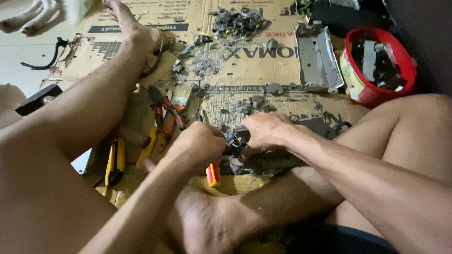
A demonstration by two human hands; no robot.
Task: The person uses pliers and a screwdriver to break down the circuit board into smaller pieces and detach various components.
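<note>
My left hand (198, 143) is closed around a screwdriver with a red and yellow handle (213, 173), its tip pointed toward a small dark electronic part (234, 144). My right hand (265, 129) grips that dark part from the right and presses it down on the cardboard (140, 9). Both hands meet just above my crossed foot (207, 221). What lies under the part is hidden by my fingers.
Pliers with red handles (165, 111) and a yellow utility knife (114, 162) lie left of my hands. Grey broken scraps (238, 21) litter the cardboard. A grey metal casing (318, 60) and a red tub of parts (381, 65) stand at the upper right. An animal's legs (45, 8) show at the top left.
</note>
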